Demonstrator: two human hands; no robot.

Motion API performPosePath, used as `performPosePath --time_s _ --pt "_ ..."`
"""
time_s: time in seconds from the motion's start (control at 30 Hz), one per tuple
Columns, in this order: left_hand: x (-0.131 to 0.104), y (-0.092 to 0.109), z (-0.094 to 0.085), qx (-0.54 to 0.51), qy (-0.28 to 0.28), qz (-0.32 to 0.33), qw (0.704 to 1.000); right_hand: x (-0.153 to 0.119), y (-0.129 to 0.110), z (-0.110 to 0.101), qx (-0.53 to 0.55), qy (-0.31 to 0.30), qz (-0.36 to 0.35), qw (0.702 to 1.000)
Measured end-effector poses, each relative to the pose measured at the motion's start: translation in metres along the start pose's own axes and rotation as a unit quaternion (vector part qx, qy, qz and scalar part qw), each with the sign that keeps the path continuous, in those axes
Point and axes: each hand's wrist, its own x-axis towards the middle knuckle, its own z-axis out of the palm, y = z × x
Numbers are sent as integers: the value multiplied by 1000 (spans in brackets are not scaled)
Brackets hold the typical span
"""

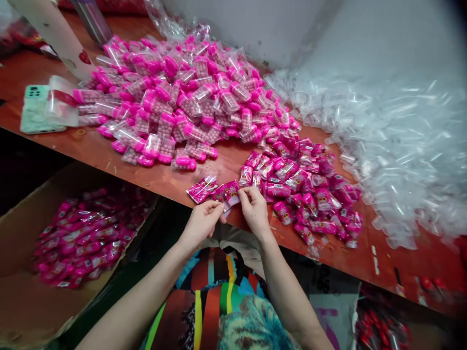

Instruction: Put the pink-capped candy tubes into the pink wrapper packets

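At the front edge of the red table [168, 180], my left hand [206, 218] and my right hand [252, 206] pinch a small pink printed wrapper [230, 192] between them, its lower part clear. A flat stack of pink wrappers [203, 188] lies just left of it, close to my left fingers. Right of my right hand spreads a pile of pink wrapped packs [314, 189]. Behind both hands rises a large heap of clear bottles with pink caps and pink beads inside [189, 97].
Empty clear containers [386, 146] cover the table's right side. A phone [34, 109] and a clear box [62, 101] lie at the left. Below the edge, a cardboard box [18, 243] holds pink packs; red items [381, 323] sit lower right.
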Motion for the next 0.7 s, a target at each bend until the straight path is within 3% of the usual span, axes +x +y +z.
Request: performPosePath --time_s 0.17,0.27,0.37,0.57,0.7 --pt "3 14 12 -70 11 12 997 -4 -4 -11 148 -42 114 981" --pt "5 20 22 -119 -2 9 993 -6 -11 -11 225 -66 156 960" --pt "7 20 27 -153 21 9 988 -8 -16 -8 269 -76 180 943" --pt "9 16 28 -215 61 13 974 -12 -24 3 165 -29 96 981" --pt "5 22 15 -216 68 29 974 -10 -36 13 65 -29 -1 997"
